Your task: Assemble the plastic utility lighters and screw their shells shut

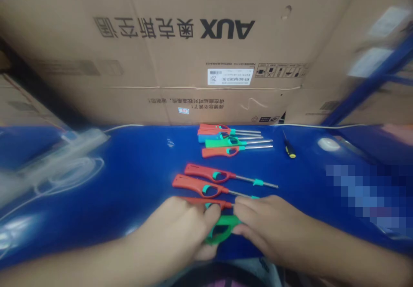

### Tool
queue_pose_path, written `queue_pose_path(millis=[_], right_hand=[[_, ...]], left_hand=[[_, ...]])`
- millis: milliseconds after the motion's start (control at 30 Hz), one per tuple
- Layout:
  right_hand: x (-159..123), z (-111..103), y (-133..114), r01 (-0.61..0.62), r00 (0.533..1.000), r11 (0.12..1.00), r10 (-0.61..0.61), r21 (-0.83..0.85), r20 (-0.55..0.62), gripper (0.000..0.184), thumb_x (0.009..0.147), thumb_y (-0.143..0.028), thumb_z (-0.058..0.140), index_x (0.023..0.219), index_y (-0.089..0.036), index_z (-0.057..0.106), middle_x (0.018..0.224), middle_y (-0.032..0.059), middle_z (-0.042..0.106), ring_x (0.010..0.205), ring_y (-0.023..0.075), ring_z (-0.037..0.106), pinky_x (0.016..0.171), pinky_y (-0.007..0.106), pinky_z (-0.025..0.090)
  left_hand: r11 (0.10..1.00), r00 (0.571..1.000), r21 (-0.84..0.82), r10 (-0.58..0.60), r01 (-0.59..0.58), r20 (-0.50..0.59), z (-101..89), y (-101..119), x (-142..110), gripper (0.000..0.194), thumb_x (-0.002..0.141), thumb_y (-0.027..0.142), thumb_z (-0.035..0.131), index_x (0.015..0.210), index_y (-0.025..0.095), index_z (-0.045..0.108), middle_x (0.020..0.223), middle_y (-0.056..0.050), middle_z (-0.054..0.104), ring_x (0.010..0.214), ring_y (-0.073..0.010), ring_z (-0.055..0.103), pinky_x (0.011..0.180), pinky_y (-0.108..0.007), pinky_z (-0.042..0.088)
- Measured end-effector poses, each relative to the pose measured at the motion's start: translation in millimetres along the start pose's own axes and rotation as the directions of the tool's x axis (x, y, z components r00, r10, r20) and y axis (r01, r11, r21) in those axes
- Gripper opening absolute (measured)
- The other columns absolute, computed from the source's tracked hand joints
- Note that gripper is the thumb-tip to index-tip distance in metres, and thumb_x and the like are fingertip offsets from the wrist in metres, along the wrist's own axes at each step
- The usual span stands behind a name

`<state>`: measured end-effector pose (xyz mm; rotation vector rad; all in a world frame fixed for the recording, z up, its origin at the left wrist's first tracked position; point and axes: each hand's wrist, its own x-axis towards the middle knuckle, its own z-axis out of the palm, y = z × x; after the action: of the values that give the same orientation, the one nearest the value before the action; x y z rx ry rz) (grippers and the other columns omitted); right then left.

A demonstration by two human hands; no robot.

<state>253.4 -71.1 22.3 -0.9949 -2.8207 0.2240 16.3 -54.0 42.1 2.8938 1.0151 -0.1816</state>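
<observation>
My left hand (185,224) is closed around the body of a green stick lighter (227,226), whose turquoise trigger and guard show between my hands. My right hand (264,220) pinches the lighter's front end, where the tube is hidden by my fingers. Just beyond my hands lies a red stick lighter (211,201), partly covered by my left hand. Two more red lighters (196,185) (204,171) lie past it, tubes pointing right; the farthest has a turquoise piece partway along its tube.
Several red, blue and green lighters (222,143) lie grouped farther back on the blue table (138,171). A screwdriver (290,149) and a white rounded object (328,144) are to the right. At left sit a blurred power strip (80,143) and coiled white cable (71,177). Cardboard (129,72) walls the back.
</observation>
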Motion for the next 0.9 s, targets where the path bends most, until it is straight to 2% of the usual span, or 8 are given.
queue_pose_path(millis=[100, 200, 300, 467, 600, 700, 800, 900], right_hand=[[12, -15, 3, -0.061, 0.996, 0.991, 0.052, 0.116, 0.074, 0.021, 0.106, -0.031, 0.040, 0.091, -0.022, 0.051, 0.083, -0.0021, 0.062, 0.061, 0.0141, 0.050, 0.055, 0.031, 0.027], [16, -18, 1, -0.029, 0.999, 0.997, 0.026, 0.070, 0.042, 0.022, 0.104, -0.024, 0.037, 0.089, -0.021, 0.052, 0.081, 0.0002, 0.061, 0.059, 0.0154, 0.048, 0.054, 0.032, 0.025], [10, -8, -6, 0.017, 1.000, 0.999, -0.017, -0.029, 0.013, 0.019, 0.101, -0.023, 0.042, 0.085, -0.021, 0.051, 0.078, 0.0012, 0.061, 0.058, 0.0158, 0.049, 0.052, 0.032, 0.022], [-2, 14, -22, 0.091, 0.996, 0.989, -0.089, -0.117, 0.022, 0.026, 0.099, -0.036, 0.053, 0.077, -0.022, 0.049, 0.070, 0.0000, 0.061, 0.055, 0.0162, 0.052, 0.048, 0.031, 0.018], [-5, 25, -28, 0.075, 0.997, 0.990, -0.076, -0.118, -0.003, 0.029, 0.096, -0.044, 0.059, 0.078, -0.023, 0.049, 0.062, -0.0033, 0.057, 0.046, 0.0148, 0.047, 0.044, 0.033, 0.012], [-12, 25, -25, 0.003, 1.000, 0.997, -0.005, -0.082, -0.027, 0.027, 0.092, -0.041, 0.064, 0.078, -0.023, 0.049, 0.059, -0.0042, 0.058, 0.042, 0.0145, 0.047, 0.043, 0.034, 0.011], [-21, 18, -19, -0.161, 0.987, 0.987, 0.161, -0.014, 0.025, 0.019, 0.094, -0.023, 0.059, 0.078, -0.023, 0.048, 0.062, -0.0034, 0.062, 0.044, 0.0132, 0.051, 0.045, 0.032, 0.017], [-24, 8, -14, -0.148, 0.988, 0.989, 0.148, -0.001, 0.053, 0.018, 0.098, -0.026, 0.055, 0.081, -0.023, 0.049, 0.068, -0.0026, 0.064, 0.051, 0.0153, 0.055, 0.048, 0.031, 0.023]], left_hand=[[0.996, 0.995, 0.063, 0.064, -0.059, -0.079, -7.9, 0, 11, 0.010, 0.085, 0.027, 0.066, 0.089, 0.021, 0.059, 0.077, -0.002, 0.070, 0.062, -0.0273, 0.068, 0.053, -0.036, 0.050], [0.995, 0.990, 0.082, 0.067, -0.057, -0.124, -17.5, 4, 17, 0.012, 0.093, 0.030, 0.056, 0.086, 0.020, 0.059, 0.071, -0.003, 0.068, 0.055, -0.0263, 0.066, 0.049, -0.036, 0.047], [0.998, 0.992, 0.003, 0.064, -0.064, -0.113, -21.9, 7, 13, 0.016, 0.093, 0.036, 0.057, 0.088, 0.022, 0.061, 0.074, -0.002, 0.069, 0.059, -0.0263, 0.068, 0.052, -0.036, 0.050], [0.993, 0.994, -0.042, 0.108, -0.107, 0.021, -20.2, 17, -3, 0.013, 0.089, 0.033, 0.065, 0.085, 0.021, 0.063, 0.079, -0.004, 0.072, 0.067, -0.0269, 0.071, 0.058, -0.036, 0.054], [0.991, 0.993, -0.050, 0.120, -0.120, -0.013, -17.1, 23, -12, 0.022, 0.094, 0.039, 0.061, 0.083, 0.020, 0.064, 0.075, -0.004, 0.071, 0.060, -0.0225, 0.068, 0.056, -0.031, 0.051], [0.999, 0.999, -0.033, 0.038, -0.038, -0.017, -14.3, 18, -20, 0.020, 0.092, 0.037, 0.061, 0.081, 0.022, 0.065, 0.069, -0.002, 0.070, 0.053, -0.0220, 0.066, 0.048, -0.029, 0.044], [0.995, 0.996, -0.028, -0.092, 0.091, -0.019, -10.5, 6, -28, 0.016, 0.091, 0.031, 0.058, 0.078, 0.023, 0.065, 0.056, 0.001, 0.064, 0.040, -0.0208, 0.058, 0.040, -0.029, 0.031], [0.995, 0.997, -0.060, -0.076, 0.076, 0.000, -3.5, -4, -30, 0.014, 0.091, 0.033, 0.059, 0.082, 0.024, 0.065, 0.061, 0.001, 0.067, 0.048, -0.0228, 0.064, 0.043, -0.030, 0.033]])
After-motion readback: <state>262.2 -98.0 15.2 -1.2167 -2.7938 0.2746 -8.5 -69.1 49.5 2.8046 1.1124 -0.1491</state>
